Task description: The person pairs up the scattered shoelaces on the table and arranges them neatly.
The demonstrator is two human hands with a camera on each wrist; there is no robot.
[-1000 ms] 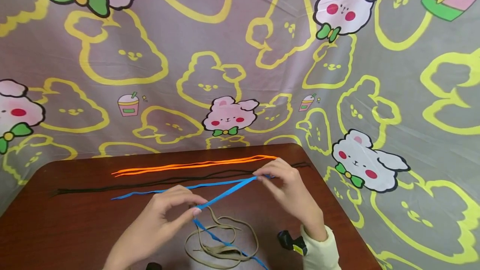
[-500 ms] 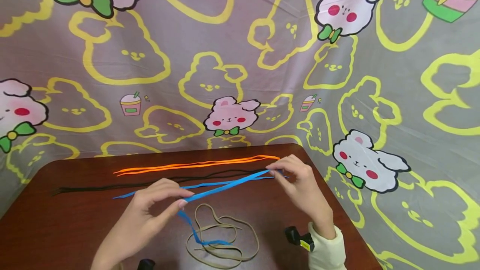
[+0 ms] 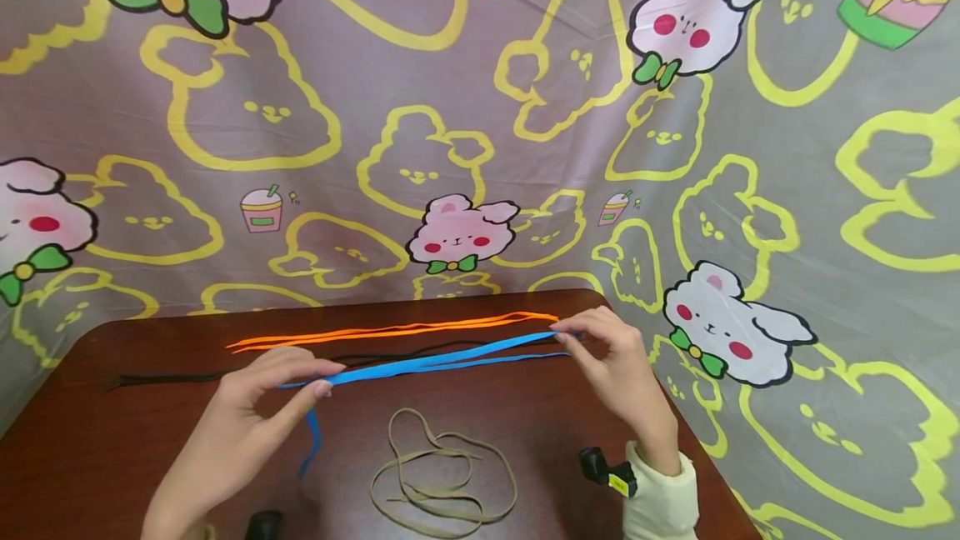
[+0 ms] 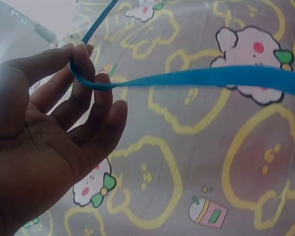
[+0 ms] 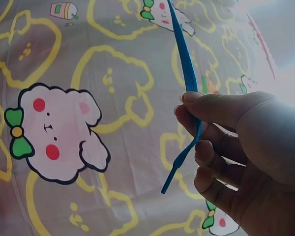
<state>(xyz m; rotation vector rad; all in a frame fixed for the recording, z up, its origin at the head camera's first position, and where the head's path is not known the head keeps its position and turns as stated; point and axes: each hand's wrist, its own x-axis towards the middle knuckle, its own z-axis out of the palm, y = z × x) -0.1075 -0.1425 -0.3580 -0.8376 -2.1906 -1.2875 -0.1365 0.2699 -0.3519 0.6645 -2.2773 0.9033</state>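
Note:
A flat blue shoelace [image 3: 450, 357] is stretched between the two hands above the table, sloping up to the right. The left hand [image 3: 243, 411] pinches it between thumb and fingertips, and its loose tail hangs below that hand. In the left wrist view the lace [image 4: 211, 76] bends around the fingers. The right hand [image 3: 622, 373] pinches it near the other end. From that hand a short tipped end [image 5: 171, 180] sticks out in the right wrist view. Another blue shoelace [image 3: 525, 358] lies on the table behind, partly hidden by the held one and the left hand.
Farther back on the brown table [image 3: 90, 440] lie orange shoelaces [image 3: 390, 329] and black shoelaces [image 3: 172, 377], stretched out sideways. A khaki shoelace [image 3: 516, 486] lies in loose loops at the front. A patterned cloth [image 3: 360, 73] hangs around behind the table.
Both hands have moved apart, the left to the left and slightly up, the right to the right. The held blue shoelace is longer between them, and its tail has left the khaki shoelace.

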